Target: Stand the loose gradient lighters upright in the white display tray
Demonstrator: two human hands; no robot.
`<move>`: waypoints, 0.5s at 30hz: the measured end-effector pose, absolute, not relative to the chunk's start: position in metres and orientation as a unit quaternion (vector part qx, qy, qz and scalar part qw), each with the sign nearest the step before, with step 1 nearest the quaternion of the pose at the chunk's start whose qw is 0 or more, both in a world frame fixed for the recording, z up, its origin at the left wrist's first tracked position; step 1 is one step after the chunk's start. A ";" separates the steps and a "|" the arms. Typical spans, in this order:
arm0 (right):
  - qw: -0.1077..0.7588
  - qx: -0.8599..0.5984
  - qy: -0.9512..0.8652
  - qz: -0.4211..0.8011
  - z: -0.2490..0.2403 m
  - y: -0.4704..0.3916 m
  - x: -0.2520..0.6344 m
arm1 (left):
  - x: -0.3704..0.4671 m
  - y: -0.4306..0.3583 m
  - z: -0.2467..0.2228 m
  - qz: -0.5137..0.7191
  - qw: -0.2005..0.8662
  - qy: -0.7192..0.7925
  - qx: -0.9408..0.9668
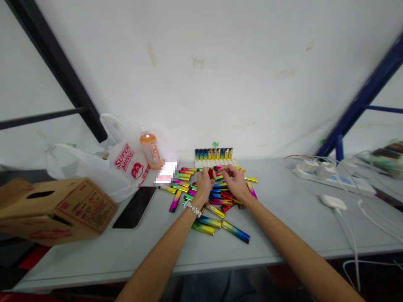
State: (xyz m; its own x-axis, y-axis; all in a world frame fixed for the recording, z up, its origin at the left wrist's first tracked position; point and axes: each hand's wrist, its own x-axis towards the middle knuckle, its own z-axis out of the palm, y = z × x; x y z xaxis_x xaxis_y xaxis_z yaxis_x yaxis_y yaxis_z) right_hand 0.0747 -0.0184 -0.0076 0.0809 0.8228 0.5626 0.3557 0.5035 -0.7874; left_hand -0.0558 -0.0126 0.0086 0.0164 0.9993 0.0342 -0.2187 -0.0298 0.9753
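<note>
Metallic, multicoloured lighters lie in a loose pile on the grey table. Behind them, a row of upright lighters stands along the back of a white rack with holes. My left hand, a bracelet at its wrist, is closed around a small red item, probably a lighter, over the pile's upper middle. Close by on the right, my right hand has its thumb and fingertips pinched together near the end of a pink-red lighter; whether it grips that lighter is too small to make out.
On the left are a cardboard box, a dark phone, a white plastic bag and an orange bottle. A power strip and a white charger with cables lie at the right.
</note>
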 end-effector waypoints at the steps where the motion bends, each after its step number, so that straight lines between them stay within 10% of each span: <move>1: 0.577 -0.454 -0.648 0.203 -0.008 -0.018 0.075 | -0.056 -0.013 0.009 0.551 0.557 0.426 0.452; 15: 0.551 -0.459 -0.664 0.212 -0.009 -0.018 0.076 | -0.055 -0.011 0.006 0.538 0.532 0.429 0.493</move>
